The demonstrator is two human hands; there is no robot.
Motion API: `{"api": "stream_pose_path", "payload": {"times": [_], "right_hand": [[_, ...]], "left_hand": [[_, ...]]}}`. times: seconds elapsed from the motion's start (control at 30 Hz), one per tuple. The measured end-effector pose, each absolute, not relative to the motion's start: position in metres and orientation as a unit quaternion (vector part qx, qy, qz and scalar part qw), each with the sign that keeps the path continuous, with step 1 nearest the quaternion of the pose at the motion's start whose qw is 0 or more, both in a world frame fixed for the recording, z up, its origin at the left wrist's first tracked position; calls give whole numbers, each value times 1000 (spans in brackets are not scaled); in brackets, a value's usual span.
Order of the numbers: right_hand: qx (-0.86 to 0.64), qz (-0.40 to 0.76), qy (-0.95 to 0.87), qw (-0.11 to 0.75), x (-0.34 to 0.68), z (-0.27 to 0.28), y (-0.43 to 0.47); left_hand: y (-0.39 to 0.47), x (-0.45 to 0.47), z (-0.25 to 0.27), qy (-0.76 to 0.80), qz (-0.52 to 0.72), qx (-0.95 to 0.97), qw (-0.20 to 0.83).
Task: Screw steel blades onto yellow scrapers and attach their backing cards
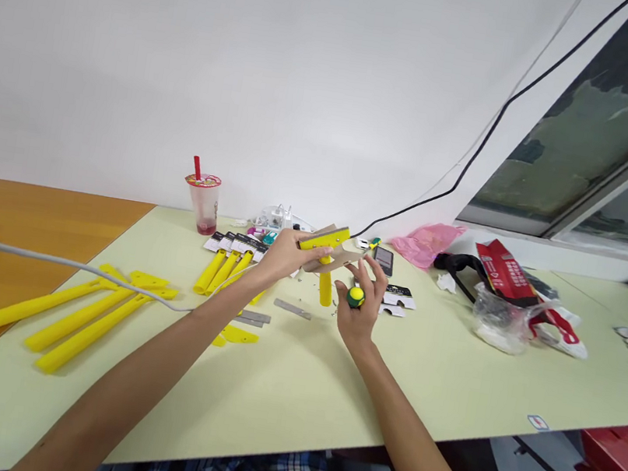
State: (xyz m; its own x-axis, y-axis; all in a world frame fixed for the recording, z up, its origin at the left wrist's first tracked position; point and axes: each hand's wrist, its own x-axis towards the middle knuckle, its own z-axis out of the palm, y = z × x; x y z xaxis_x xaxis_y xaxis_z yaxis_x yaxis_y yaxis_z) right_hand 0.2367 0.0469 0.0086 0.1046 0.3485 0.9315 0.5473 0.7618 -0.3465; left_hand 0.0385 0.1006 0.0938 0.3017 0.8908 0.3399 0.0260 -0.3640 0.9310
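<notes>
Bare forearms (pixel 146 368) nearest, cut off at lower edge; pale green table (pixel 473 393), smooth; three long yellow tools (pixel 83 317) at left, tubular handles, flared heads; red packet (pixel 506 274) at right, white print too small to read, beside crumpled clear plastic (pixel 498 322); lidded cup (pixel 203 199), translucent, red straw, lettering turned aside; yellow scraper (pixel 321 244) raised over table's middle, grey strip along its head; left hand (pixel 281 254) pinches that head between thumb and fingers; right hand (pixel 360 309) cradles a green-and-yellow handle (pixel 356 297), rounded end toward camera, remainder hidden; its thumb and index finger stand apart, contact with the thin beige sheet (pixel 344 258) unclear; black-and-white cards (pixel 399 295), print illegible; flat grey strip (pixel 292 309); edge sticker (pixel 538 422), unreadable.
</notes>
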Motion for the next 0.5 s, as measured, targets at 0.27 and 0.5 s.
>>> {"api": "stream_pose_path", "payload": {"times": [0.27, 0.5], "right_hand": [[-405, 311, -604, 612, 230, 12, 44], [-370, 496, -616, 487, 220, 14, 36]], "left_hand": [[111, 28, 101, 280, 523, 613, 521], [107, 11, 112, 273, 454, 684, 502]]}}
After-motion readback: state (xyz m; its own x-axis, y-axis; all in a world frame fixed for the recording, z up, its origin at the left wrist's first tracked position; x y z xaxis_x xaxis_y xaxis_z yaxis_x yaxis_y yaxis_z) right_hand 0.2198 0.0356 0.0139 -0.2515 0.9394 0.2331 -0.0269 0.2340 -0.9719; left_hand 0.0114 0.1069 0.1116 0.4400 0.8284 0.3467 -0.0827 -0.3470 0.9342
